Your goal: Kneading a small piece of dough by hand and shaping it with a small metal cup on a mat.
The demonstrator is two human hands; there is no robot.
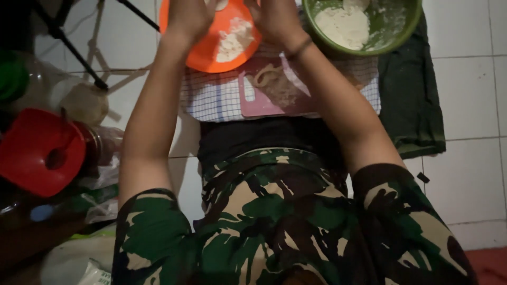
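Both arms reach forward, left hand (189,18) and right hand (275,20) over the orange plate (227,50) (fingers cropped, grip untellable).

Home kitchen floor: white tiles (470,100), with a floury green bowl (393,37) and orange plate (211,53) beside a pink cutting board (264,100).

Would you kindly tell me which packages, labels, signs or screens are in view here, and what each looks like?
White plastic bag: bottom left corner, crumpled, dark print too small to tell.
Clear plastic wrapping: left edge, beside the red lid, crinkled and see-through.
No signs or screens show.
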